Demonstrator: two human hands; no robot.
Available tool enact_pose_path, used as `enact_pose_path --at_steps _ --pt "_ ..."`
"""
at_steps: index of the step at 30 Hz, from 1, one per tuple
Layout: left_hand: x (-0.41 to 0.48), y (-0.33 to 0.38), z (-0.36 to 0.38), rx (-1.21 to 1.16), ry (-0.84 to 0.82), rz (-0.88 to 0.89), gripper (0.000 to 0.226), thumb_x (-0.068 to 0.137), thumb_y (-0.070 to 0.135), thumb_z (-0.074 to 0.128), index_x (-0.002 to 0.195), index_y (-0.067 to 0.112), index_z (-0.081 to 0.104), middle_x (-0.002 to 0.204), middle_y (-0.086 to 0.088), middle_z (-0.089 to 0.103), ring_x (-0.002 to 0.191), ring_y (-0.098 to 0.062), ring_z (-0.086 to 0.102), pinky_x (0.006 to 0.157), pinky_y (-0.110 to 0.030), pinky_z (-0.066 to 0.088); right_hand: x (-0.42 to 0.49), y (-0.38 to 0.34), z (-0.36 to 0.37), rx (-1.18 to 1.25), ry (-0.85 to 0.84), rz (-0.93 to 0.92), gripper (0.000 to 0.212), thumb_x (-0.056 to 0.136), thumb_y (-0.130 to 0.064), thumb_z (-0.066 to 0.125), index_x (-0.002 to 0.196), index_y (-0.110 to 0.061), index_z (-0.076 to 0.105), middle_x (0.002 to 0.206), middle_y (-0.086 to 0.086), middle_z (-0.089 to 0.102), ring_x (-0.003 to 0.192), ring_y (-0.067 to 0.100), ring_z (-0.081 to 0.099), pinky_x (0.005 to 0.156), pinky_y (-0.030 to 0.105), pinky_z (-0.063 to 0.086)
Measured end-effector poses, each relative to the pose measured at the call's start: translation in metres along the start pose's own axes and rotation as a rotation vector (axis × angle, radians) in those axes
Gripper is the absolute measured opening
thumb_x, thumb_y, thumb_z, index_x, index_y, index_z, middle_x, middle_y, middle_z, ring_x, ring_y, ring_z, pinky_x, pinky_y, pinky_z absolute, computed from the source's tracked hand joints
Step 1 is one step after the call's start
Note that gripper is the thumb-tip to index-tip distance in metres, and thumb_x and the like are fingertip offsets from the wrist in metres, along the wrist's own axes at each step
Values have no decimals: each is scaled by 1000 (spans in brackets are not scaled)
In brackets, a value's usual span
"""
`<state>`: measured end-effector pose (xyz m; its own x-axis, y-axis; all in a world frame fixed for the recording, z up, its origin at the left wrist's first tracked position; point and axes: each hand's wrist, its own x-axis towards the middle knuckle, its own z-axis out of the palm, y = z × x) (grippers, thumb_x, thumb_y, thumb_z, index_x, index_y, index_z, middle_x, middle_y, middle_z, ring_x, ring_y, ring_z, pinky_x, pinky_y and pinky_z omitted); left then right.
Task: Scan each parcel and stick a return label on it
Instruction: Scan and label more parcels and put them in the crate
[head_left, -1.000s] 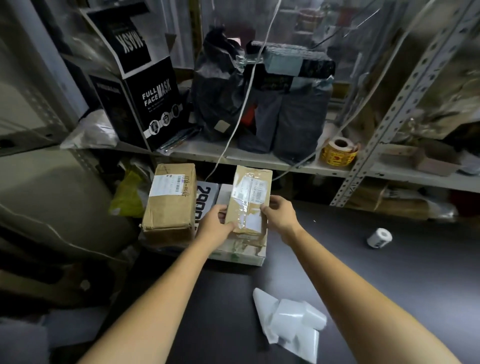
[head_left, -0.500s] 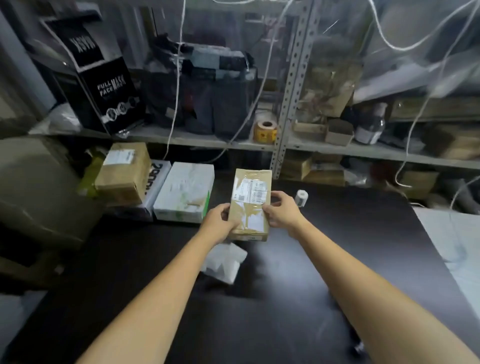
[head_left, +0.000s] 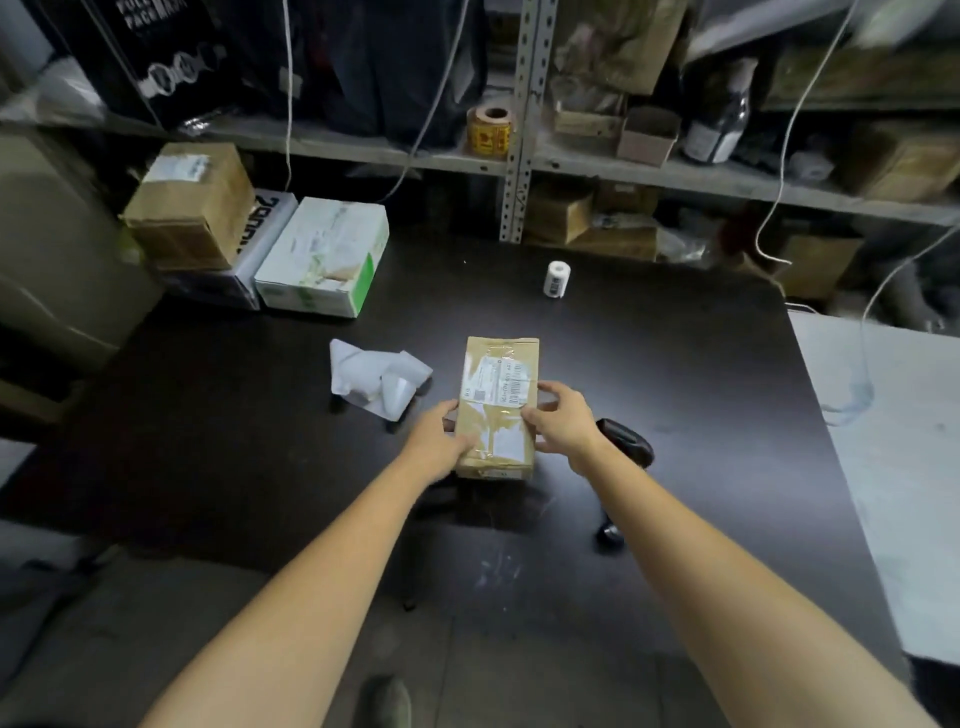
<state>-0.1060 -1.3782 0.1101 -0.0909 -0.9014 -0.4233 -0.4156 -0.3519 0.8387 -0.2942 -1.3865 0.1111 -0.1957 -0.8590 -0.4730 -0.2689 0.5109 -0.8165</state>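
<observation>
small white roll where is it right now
Head view: the small white roll sits at the far side of the black table, right of centre, beyond the parcel, near the shelf post.

I face a black tabletop (head_left: 675, 374), matte, with pale scuffs near my edge. Behind it runs a grey metal shelving rack. A perforated steel upright (head_left: 519, 156) rises at the table's far edge, and a long shelf board (head_left: 363, 150) crosses it. White cables (head_left: 784, 135) hang down past the shelf. On my right a paler worktop (head_left: 893, 467) sits just beside the table. Below me the floor (head_left: 156, 649) is grey. The light is dim, and the shelves lie in shadow.
</observation>
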Motion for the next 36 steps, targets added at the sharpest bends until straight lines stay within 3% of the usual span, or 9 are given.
enact_pose_path --at_steps 3,7,11,14,17,24,26,31,36 --pt "-1 -17 11 3 -2 -24 59 85 2 68 138 20 51 105 0 66 88 -12 63 67 -19 51 2 21 5 -57 4 -14 46 94 -16 63 138 -18 50 106 7 71 99 24 69 85 49 58" --pt "7 -28 17 -32 -19 -69 62 84 3 70 139 27 50 108 0 66 98 -19 65 83 -37 58 5 38 7 -160 36 -48 43 95 -20 60 138 -20 53 104 4 73 97 22 69 88 45 57" --pt "16 -31 12 -29 -69 -88 61 84 4 71 135 30 49 106 4 62 98 -19 65 84 -46 59 9 42 8 -126 30 -44 40 96 -19 59 136 -22 55 97 0 74 89 18 71 82 44 60" --pt "17 -34 13 -7 -69 -77 59 85 5 70 134 30 48 107 3 61 97 -18 64 77 -44 60 7 39 9 -130 32 -41 40 97 -21 58 136 -23 54 97 0 74 92 18 70 84 44 59" --pt "17 -35 12 20 -56 -50 58 86 8 70 134 30 47 99 9 59 91 -11 62 62 -34 58 -2 33 9 -310 54 -50 44 98 -29 55 141 -25 50 103 0 72 98 21 67 88 40 56" --pt "15 -34 10 58 -74 -36 59 87 8 70 137 27 45 104 3 60 95 -18 62 72 -33 55 -36 38 -43 -747 397 -22 31 94 -28 56 121 -14 61 114 10 65 111 33 54 83 37 48" --pt "15 -33 9 60 -90 -38 59 88 8 69 137 28 43 109 0 62 99 -21 62 77 -36 56 -47 49 -52 -861 488 46 35 92 -30 58 122 -12 58 121 15 56 115 36 46 90 42 45" --pt "17 -34 10 108 -80 -6 54 87 9 69 133 26 45 109 -2 64 98 -21 62 87 -41 55 -54 78 -49 -554 432 370 50 91 -35 63 127 -4 47 128 19 56 122 39 49 96 42 46" --pt "19 -36 10 113 -89 -2 55 88 9 68 134 27 44 111 -1 62 102 -21 62 90 -43 55 -50 90 -41 -424 446 375 42 92 -22 64 124 -2 45 124 22 59 116 39 56 89 40 45"
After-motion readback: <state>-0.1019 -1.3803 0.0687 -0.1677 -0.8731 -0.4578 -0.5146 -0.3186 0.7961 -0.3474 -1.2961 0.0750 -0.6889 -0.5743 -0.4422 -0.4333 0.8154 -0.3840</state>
